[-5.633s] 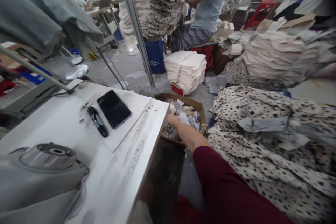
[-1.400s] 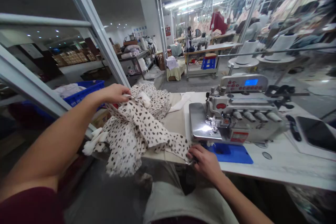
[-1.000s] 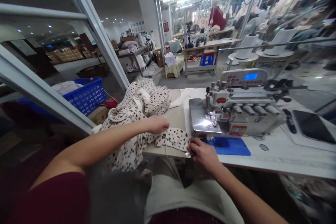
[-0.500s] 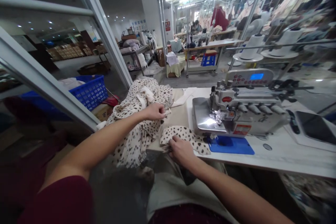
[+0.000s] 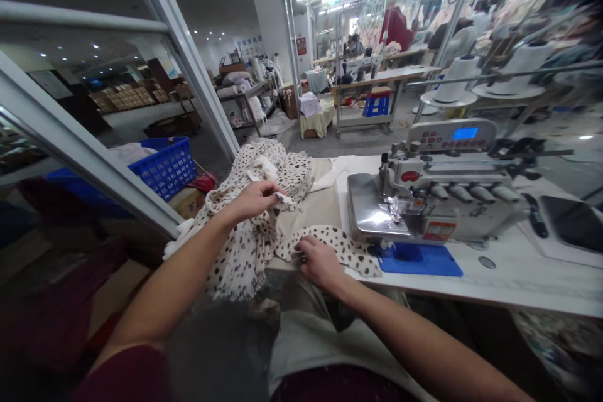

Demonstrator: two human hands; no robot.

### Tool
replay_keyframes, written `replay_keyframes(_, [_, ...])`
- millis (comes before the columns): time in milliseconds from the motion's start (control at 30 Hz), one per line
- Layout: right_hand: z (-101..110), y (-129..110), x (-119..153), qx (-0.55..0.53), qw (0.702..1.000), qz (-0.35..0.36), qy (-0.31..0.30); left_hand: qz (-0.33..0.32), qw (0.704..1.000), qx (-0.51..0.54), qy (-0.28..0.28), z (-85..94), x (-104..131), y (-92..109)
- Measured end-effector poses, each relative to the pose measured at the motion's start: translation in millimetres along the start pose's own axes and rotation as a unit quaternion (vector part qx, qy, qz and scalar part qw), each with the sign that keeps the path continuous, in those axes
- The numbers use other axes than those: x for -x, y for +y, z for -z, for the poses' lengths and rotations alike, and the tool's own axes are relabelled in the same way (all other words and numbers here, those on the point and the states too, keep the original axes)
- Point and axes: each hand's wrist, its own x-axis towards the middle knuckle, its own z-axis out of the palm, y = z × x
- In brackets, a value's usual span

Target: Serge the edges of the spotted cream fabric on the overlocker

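My left hand point(image 5: 258, 198) is closed with thumb and fingers pinching the edge of a spotted fabric piece point(image 5: 288, 203), over a heap of cream fabric with dark spots point(image 5: 245, 257). My right hand point(image 5: 321, 264) grips the near edge of another spotted fabric strip point(image 5: 346, 248), which lies on the tabletop and reaches toward the sewing machine. Its fingertips curl under and are partly hidden. To the right stands an overlock sewing machine point(image 5: 452, 185) with a metal plate point(image 5: 370, 207) in front of its needle area.
A blue tray point(image 5: 421, 260) sits below the machine on the white table point(image 5: 527, 286). Thread cones point(image 5: 456, 78) stand behind it, and a dark tablet point(image 5: 572, 223) lies at the right. A metal frame post point(image 5: 183, 56) and a blue basket point(image 5: 164, 166) are on the left.
My left hand has moved left and slightly toward me, now showing a bit of spotted fabric in its pinch. My right hand has shifted slightly left with the strip's near end.
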Motion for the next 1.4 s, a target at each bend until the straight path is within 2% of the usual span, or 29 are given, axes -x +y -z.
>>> replay_keyframes(100, [-3, -19, -6, 0.089, 0.989, 0.073, -0.097, 0.034, 0.993, 0.083, 0.081, 2.7, -2, -4])
replay_keyframes(200, [-5, -27, -14, 0.125, 0.979, 0.084, -0.14, 0.041, 0.983, 0.122, 0.13, 3.2, -4, -4])
replay_keyframes(300, [-3, -15, -12, 0.08, 0.992, 0.042, -0.089, 0.053, 0.976, 0.145, 0.151, -3.6, -4, 1])
replay_keyframes(400, [3, 8, 0, -0.069, 0.995, -0.061, 0.04, 0.073, 0.977, 0.153, 0.129, -22.5, 0, 10])
replay_keyframes(467, [10, 22, 11, -0.191, 0.964, -0.133, 0.129, 0.075, 0.982, 0.152, 0.085, -42.1, 6, 16])
replay_keyframes(567, [25, 36, 27, -0.355, 0.885, -0.211, 0.214, 0.048, 0.989, 0.14, -0.008, -76.4, 17, 23])
replay_keyframes(633, [35, 41, 36, -0.439, 0.835, -0.241, 0.226, 0.031, 0.989, 0.132, -0.059, -97.9, 24, 28])
replay_keyframes(733, [48, 46, 47, -0.526, 0.776, -0.274, 0.215, 0.011, 0.987, 0.13, -0.097, -123.8, 29, 34])
replay_keyframes(833, [60, 50, 55, -0.573, 0.744, -0.278, 0.203, -0.005, 0.986, 0.124, -0.11, -142.5, 28, 39])
replay_keyframes(1000, [81, 54, 60, -0.55, 0.759, -0.256, 0.236, -0.005, 0.983, 0.142, -0.114, -163.3, 18, 46])
replay_keyframes(1100, [90, 57, 61, -0.531, 0.772, -0.259, 0.233, -0.015, 0.984, 0.142, -0.109, -171.1, 12, 47])
replay_keyframes(1267, [96, 62, 64, -0.506, 0.801, -0.216, 0.237, -0.029, 0.984, 0.162, -0.068, -179.6, 6, 46])
replay_keyframes(1400, [95, 63, 66, -0.468, 0.831, -0.181, 0.239, -0.039, 0.991, 0.126, -0.039, -183.4, 7, 47])
